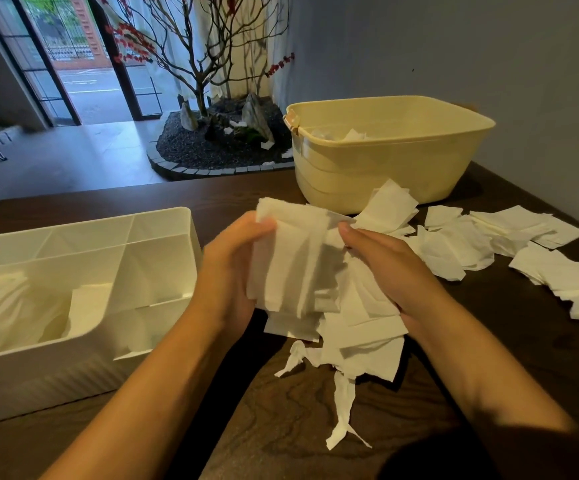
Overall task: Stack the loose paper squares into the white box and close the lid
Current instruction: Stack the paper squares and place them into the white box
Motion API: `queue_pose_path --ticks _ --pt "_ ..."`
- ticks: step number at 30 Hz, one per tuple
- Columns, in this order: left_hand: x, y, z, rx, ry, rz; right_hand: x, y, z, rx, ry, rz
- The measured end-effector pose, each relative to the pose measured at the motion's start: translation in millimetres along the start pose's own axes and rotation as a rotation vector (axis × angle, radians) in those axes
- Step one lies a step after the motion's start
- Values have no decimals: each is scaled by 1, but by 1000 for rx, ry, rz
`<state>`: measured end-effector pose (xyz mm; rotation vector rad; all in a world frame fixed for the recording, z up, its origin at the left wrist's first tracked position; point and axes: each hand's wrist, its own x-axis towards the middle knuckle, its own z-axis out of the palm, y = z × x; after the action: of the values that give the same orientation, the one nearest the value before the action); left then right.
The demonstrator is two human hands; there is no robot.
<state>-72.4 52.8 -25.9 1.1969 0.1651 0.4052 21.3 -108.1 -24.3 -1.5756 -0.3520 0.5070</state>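
Both hands grip one bundle of paper squares (295,258) above the surface (281,410): left hand (227,268) thumb over top edge, right hand (385,268) clamped at 3 o'clock. White box (84,271) open at 9 o'clock. Loose squares (523,244) at 3 o'clock, yellow tub (385,157) at 1 o'clock.

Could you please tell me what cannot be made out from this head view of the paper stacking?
- White box: its left end is cut off by the frame edge; no lid can be told.
- Yellow tub: its near wall hides most of the contents.
- Paper stack: the sheet count is blurred; both hands, left and right, cover its sides.
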Motion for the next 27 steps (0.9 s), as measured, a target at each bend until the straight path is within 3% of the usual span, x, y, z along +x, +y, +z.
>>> queue_pose_path --ticks 3,6,13,20,24,27 --pt "0 -6 7 307 21 45 0 0 -2 44 -32 6" --pt "-2 -10 10 431 70 112 1 1 -1 55 -97 32" --pt "0 -6 7 332 242 232 1 5 0 -85 -229 -64" --pt "5 -7 3 238 399 37 7 9 -5 -211 -359 -49" --pt "7 -8 0 193 430 1 5 5 -7 -211 -270 -56" --pt "9 -6 2 108 445 -27 7 6 -9 46 -40 23"
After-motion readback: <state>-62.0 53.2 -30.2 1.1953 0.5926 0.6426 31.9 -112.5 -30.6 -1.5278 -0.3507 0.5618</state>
